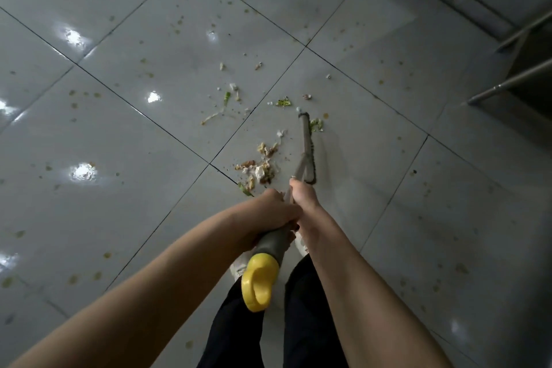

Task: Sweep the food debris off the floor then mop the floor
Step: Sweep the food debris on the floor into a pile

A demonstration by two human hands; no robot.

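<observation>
Hands together on the broom (306, 143): left hand (274, 212) grips high, right hand (304, 199) lower. Head runs 12 to 6; debris (260, 170) sits just at its 9 o'clock.

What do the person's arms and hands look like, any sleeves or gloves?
The left hand and right hand wear no gloves; no watch, bracelet or ring shows. Both arms are bare, with no sleeves in view. Black trousers show below.

No readable text, labels, brands or numbers anywhere in head view.
</observation>
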